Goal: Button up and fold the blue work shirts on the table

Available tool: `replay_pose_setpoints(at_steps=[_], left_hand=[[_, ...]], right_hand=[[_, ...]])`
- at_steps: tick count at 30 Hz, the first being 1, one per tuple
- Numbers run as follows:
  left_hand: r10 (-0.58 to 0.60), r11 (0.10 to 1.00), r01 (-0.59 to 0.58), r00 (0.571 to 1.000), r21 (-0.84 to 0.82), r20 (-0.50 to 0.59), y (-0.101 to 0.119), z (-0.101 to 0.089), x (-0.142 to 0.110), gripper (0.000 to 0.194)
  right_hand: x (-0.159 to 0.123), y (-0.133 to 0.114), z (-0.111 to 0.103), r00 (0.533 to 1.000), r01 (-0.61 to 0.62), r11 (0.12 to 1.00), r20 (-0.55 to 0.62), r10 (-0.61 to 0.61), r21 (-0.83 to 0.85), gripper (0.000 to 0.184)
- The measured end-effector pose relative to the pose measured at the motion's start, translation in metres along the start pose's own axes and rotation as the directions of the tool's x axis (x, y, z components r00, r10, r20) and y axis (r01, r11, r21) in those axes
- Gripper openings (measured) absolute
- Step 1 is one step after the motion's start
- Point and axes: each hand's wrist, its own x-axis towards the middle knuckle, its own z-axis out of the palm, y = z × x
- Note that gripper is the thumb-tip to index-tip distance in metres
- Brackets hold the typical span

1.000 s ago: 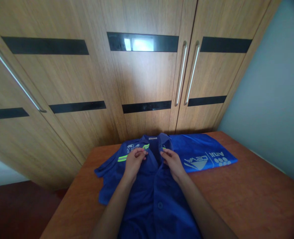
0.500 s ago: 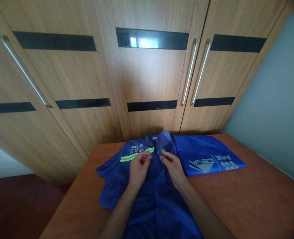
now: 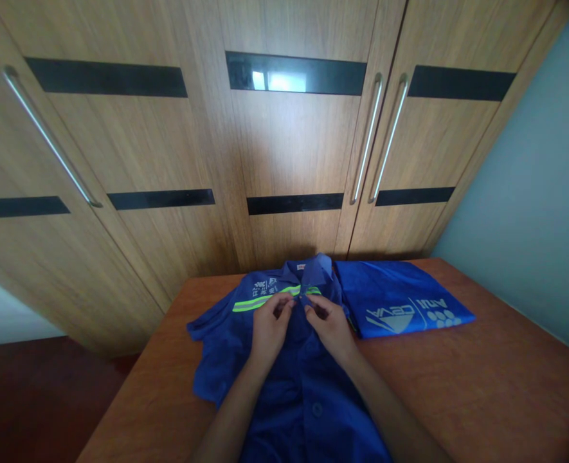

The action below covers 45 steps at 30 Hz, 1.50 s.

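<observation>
A dark blue short-sleeved work shirt [image 3: 279, 386] lies front up, its collar at the far end and a yellow-green and silver stripe across the chest. My left hand [image 3: 270, 321] pinches the front edge of the shirt just below the collar. Close beside it, my right hand [image 3: 331, 326] pinches the opposite front edge, and the two edges meet between my fingertips. Whether a button sits in the fingers is too small to tell. Lower on the front, one button [image 3: 317, 409] shows.
A folded bright blue garment [image 3: 385, 289] with pale printed logos lies right of the shirt on the reddish-brown wooden table [image 3: 481, 392]. Behind the table stands a wooden wardrobe [image 3: 294, 141] with long metal handles. A pale wall [image 3: 530, 225] borders the right side.
My right hand has moved slightly left, drawing its shirt edge towards the one in my left hand. The gap below the collar has closed up.
</observation>
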Motion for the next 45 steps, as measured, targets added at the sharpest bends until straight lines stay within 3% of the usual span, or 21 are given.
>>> replay_pose_setpoints(at_steps=[9,17,21,28,33,39,45], left_hand=[[0.015,0.997,-0.015,1.0,0.07,0.004,0.0,0.0,-0.001,0.016],[0.097,0.965,-0.099,0.995,0.242,0.021,-0.007,0.002,-0.004,0.016],[0.085,0.951,-0.094,0.995,0.295,0.042,-0.01,0.005,-0.006,0.017],[0.04,0.987,-0.054,0.995,0.153,0.089,-0.007,0.007,-0.007,0.017],[-0.108,0.99,0.111,0.994,-0.082,0.03,-0.01,0.009,-0.003,0.02],[-0.161,0.974,0.157,0.987,-0.161,-0.012,-0.021,0.011,-0.001,0.017],[-0.163,0.974,0.16,0.986,-0.162,-0.011,-0.016,0.011,-0.003,0.014]], right_hand=[[-0.002,-0.004,0.002,0.999,0.025,0.998,0.04,-0.023,-0.055,0.026],[-0.003,-0.003,0.001,0.985,0.134,0.937,0.146,-0.091,-0.323,0.022],[-0.006,-0.002,0.003,0.98,0.133,0.884,0.195,-0.049,-0.448,0.023],[-0.012,-0.01,0.002,0.946,0.15,0.824,0.321,0.04,-0.546,0.052],[-0.016,-0.014,0.005,0.935,0.142,0.89,0.354,0.022,-0.432,0.058],[-0.011,-0.014,0.005,0.94,0.091,0.966,0.34,-0.003,-0.243,0.047],[-0.006,-0.007,0.0,0.968,0.149,0.909,0.247,-0.053,-0.39,0.03]])
